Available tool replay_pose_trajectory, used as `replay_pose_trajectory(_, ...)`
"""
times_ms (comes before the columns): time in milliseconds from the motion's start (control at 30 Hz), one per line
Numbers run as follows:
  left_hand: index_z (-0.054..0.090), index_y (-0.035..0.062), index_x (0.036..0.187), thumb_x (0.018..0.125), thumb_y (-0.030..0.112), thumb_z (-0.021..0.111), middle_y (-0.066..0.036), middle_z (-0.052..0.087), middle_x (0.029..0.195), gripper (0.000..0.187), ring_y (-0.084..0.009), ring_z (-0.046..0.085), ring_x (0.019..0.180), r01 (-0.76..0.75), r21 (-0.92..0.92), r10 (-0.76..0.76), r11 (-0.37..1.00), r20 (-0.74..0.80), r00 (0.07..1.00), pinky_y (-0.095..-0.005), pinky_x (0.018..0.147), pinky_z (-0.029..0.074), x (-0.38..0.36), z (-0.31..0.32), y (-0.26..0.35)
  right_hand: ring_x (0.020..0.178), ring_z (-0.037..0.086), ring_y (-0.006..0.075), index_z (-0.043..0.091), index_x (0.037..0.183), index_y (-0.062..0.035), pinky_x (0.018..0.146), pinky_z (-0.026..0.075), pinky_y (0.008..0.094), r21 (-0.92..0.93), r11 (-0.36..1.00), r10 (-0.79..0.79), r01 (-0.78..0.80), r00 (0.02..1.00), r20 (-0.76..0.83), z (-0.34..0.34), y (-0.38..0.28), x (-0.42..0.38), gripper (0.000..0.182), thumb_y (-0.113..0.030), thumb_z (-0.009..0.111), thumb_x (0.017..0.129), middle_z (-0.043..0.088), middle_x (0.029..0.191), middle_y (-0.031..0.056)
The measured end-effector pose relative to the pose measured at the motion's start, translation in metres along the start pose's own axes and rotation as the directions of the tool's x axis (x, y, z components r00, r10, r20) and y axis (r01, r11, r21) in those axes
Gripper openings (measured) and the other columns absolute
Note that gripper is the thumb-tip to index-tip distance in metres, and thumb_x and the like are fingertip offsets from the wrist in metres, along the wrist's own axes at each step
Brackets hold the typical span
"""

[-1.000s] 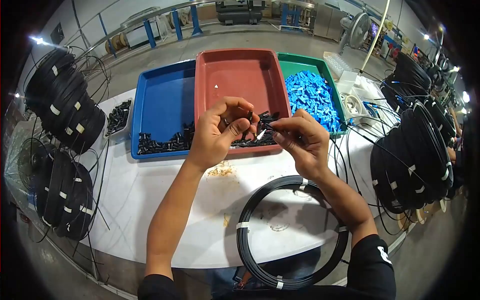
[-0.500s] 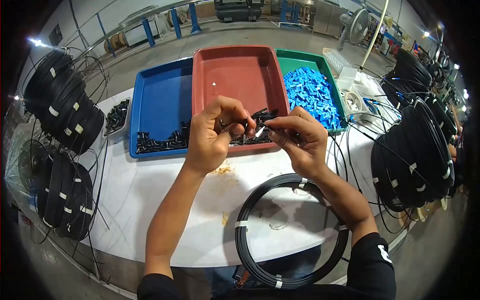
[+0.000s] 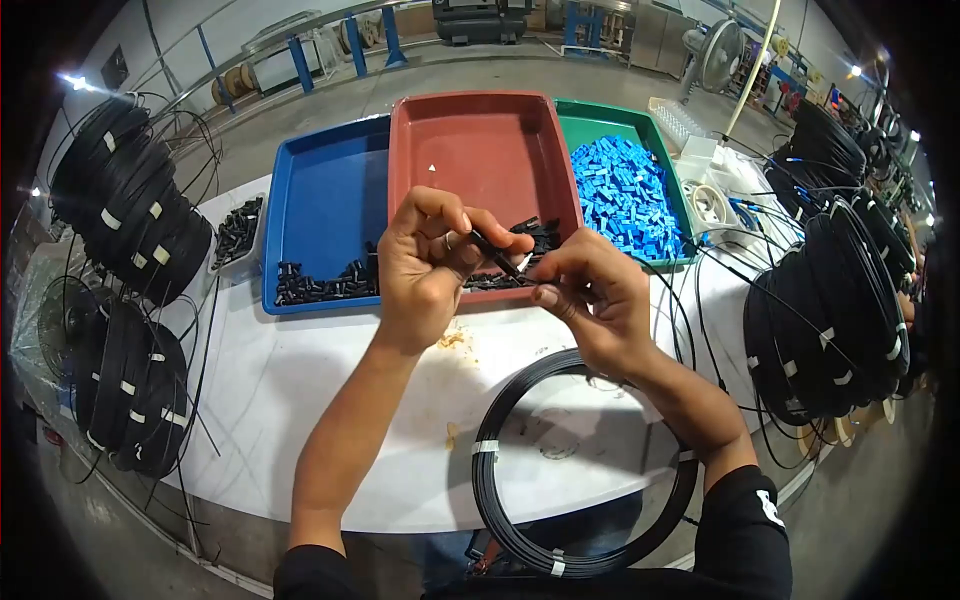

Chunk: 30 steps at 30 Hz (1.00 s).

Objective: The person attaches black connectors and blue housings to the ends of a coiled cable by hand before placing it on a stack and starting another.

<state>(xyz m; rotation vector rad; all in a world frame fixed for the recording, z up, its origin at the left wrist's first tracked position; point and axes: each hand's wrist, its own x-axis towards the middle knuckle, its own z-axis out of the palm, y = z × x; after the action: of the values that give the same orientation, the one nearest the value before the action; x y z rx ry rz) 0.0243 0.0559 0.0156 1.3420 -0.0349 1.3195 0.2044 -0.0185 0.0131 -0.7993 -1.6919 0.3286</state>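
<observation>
A small black part (image 3: pixel 490 250) is held between the thumb and fingers of my left hand (image 3: pixel 428 262), over the lower edge of the red tray (image 3: pixel 480 150). Close on its right, my right hand (image 3: pixel 600 300) pinches a thin dark cable end (image 3: pixel 532 281) with a white tip near the black part. Whether the two touch I cannot tell. Beneath my right forearm lies a coil of black cable (image 3: pixel 487 485) with white tape bands, partly over the table's front edge.
A blue tray (image 3: pixel 325 205) holds black parts, and a green tray (image 3: pixel 600 115) holds blue pieces. A small bin (image 3: pixel 237 235) of black parts stands at the left. Stacked cable coils (image 3: pixel 130 200) rise at the left, with more coils (image 3: pixel 825 310) at the right.
The black part in my left hand has turned and now shows more between the fingers. My right hand has shifted slightly down, still pinching. The view has moved a little.
</observation>
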Motion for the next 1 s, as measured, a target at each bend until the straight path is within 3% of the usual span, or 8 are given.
replay_pose_trajectory(67,0.046,0.0051,0.099,0.082,-0.021,0.043,-0.017,0.067,0.092,0.032,-0.0269,0.071,0.088,-0.021,0.184,0.018,0.983,0.015,1.000,-0.0372,0.081,0.061,-0.002,-0.005,-0.004,0.064,0.048,0.0123,0.066,0.095,-0.0026,0.057,0.039,0.0269,0.046,0.997,0.063,-0.064,0.998,0.012,0.001,-0.005,-0.002,0.015,-0.003,0.075,0.082,0.062,0.084,0.0046)
replay_pose_trajectory(100,0.049,0.0057,0.095,0.071,-0.023,0.035,-0.017,0.071,0.093,0.040,-0.0221,0.072,0.092,-0.042,0.153,0.040,0.987,0.019,0.999,-0.0255,0.074,0.058,-0.002,-0.001,-0.006,0.064,0.048,0.0123,0.066,0.095,-0.0026,0.057,0.039,0.0269,0.047,0.997,0.059,-0.059,0.998,0.013,0.002,-0.007,-0.001,0.015,-0.003,0.075,0.082,0.062,0.084,0.0046)
replay_pose_trajectory(233,0.052,0.0036,0.096,0.066,-0.024,0.033,-0.017,0.071,0.096,0.045,-0.0203,0.070,0.096,-0.079,0.110,0.081,0.991,-0.018,0.997,-0.0261,0.078,0.056,-0.007,0.002,-0.012,0.062,0.057,0.0098,0.064,0.096,-0.0008,0.053,0.044,0.0239,-0.119,0.993,-0.006,0.004,1.000,-0.023,0.005,-0.010,-0.001,0.020,0.008,0.072,0.081,0.068,0.089,0.0078)
replay_pose_trajectory(333,0.053,0.0033,0.097,0.068,-0.025,0.036,-0.018,0.070,0.100,0.044,-0.0187,0.069,0.094,-0.102,0.097,0.099,0.990,0.039,0.994,-0.0252,0.077,0.056,-0.006,0.008,-0.014,0.057,0.055,0.0075,0.065,0.097,-0.0007,0.051,0.043,0.0231,-0.071,0.997,0.030,-0.032,0.999,-0.028,0.006,-0.003,-0.004,0.018,0.006,0.073,0.082,0.068,0.079,0.0061)
replay_pose_trajectory(367,0.053,0.0027,0.100,0.077,-0.023,0.047,-0.018,0.068,0.103,0.035,-0.0172,0.068,0.091,-0.015,0.137,0.023,0.991,-0.059,0.998,-0.0272,0.080,0.056,-0.011,0.013,-0.008,0.057,0.055,0.0075,0.065,0.097,-0.0007,0.051,0.043,0.0231,-0.074,0.997,0.028,-0.031,0.999,-0.031,0.005,0.001,-0.006,0.018,0.006,0.073,0.082,0.068,0.079,0.0061)
replay_pose_trajectory(500,0.050,0.0023,0.105,0.085,-0.013,0.065,-0.019,0.067,0.108,0.029,-0.0157,0.068,0.092,0.041,0.199,-0.022,0.979,-0.096,0.995,-0.0286,0.081,0.060,-0.012,0.021,-0.004,0.058,0.055,0.0049,0.065,0.097,-0.0009,0.051,0.041,0.0212,-0.055,0.999,-0.008,0.003,0.996,-0.088,0.004,0.006,-0.006,0.017,0.003,0.074,0.083,0.067,0.072,0.0044)
replay_pose_trajectory(833,0.051,0.0025,0.106,0.084,-0.006,0.073,-0.017,0.071,0.102,0.032,-0.0166,0.070,0.091,0.053,0.209,-0.036,0.976,-0.086,0.996,-0.0280,0.081,0.061,-0.009,0.018,0.000,0.063,0.057,0.0026,0.066,0.097,0.0003,0.054,0.043,0.0195,0.158,0.983,0.101,-0.089,0.992,-0.071,0.008,0.005,-0.009,0.014,-0.001,0.074,0.086,0.071,0.078,0.0055)
replay_pose_trajectory(1000,0.055,0.0023,0.115,0.087,0.003,0.073,-0.014,0.074,0.094,0.033,-0.0152,0.071,0.090,0.087,0.372,-0.017,0.924,-0.186,0.982,-0.0263,0.077,0.058,-0.018,0.030,-0.005,0.065,0.059,0.0019,0.067,0.098,0.0011,0.057,0.046,0.0188,0.039,0.997,0.076,-0.073,0.993,-0.086,0.008,-0.003,-0.009,0.015,-0.001,0.075,0.085,0.072,0.080,0.0047)
